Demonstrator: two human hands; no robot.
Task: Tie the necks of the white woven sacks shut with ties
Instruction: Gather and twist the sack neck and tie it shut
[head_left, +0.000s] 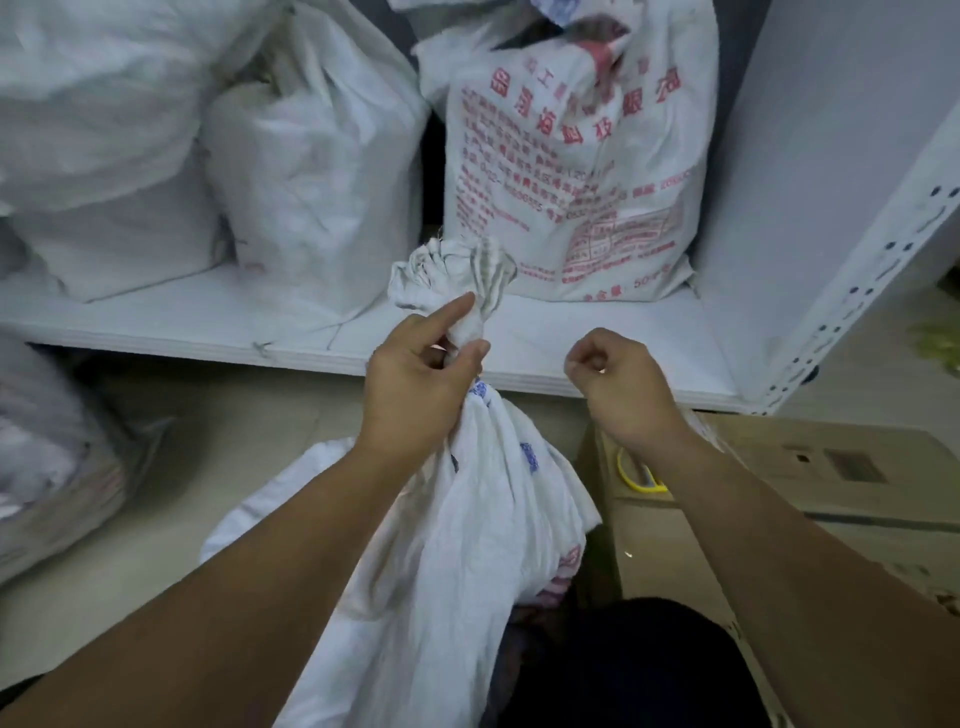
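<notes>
White sack neck (469, 326) bunched inside left grip (415, 387).

**Bare forearms, dark clothing below**

The left forearm (234, 597) and the right forearm (805, 561) are bare from the frame's edge down to the wrist. The left hand (415, 384) and the right hand (618, 384) are bare too. A black garment (623, 670) of plain matte cloth covers the lap or knee at bottom centre.
</notes>
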